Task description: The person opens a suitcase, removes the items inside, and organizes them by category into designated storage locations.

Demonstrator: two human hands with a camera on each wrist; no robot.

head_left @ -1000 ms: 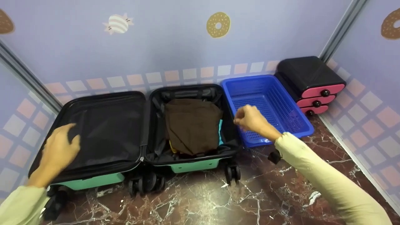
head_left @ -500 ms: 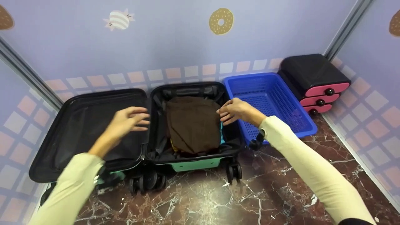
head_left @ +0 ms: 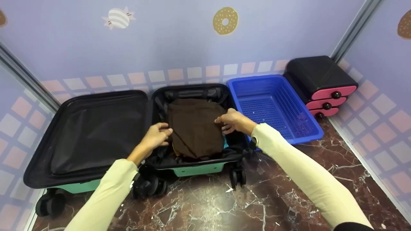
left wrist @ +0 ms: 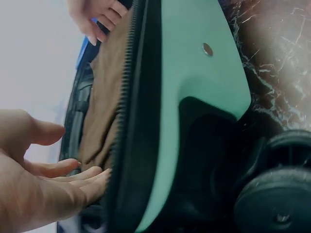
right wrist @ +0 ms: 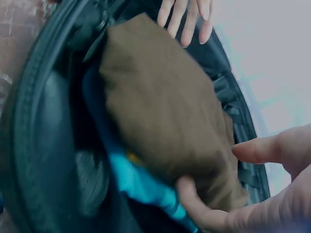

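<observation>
A folded brown garment (head_left: 196, 128) lies in the right half of the open suitcase (head_left: 199, 170), on top of turquoise cloth (right wrist: 141, 184) and a bit of yellow. My left hand (head_left: 155, 136) is at the garment's left side, its fingers extended and slightly bent, thumb apart, as the left wrist view shows. From the opposite side my right hand (head_left: 234, 121) reaches in. Its thumb and a finger (right wrist: 192, 196) are spread at the garment's right edge, fingertips right at the cloth, without a curl round it.
The suitcase's other half (head_left: 96, 131), black-lined, lies flat at the left. A blue plastic basket (head_left: 313, 133) stands against the suitcase's right side, beside a black drawer box (head_left: 321, 73) with pink fronts. Walls close in behind and on both sides; suitcase wheels (head_left: 237, 176) stick out in front.
My left hand has moved right, from over the suitcase's left half to the brown garment's left side. My right hand has moved left from over the basket to the garment's right edge.
</observation>
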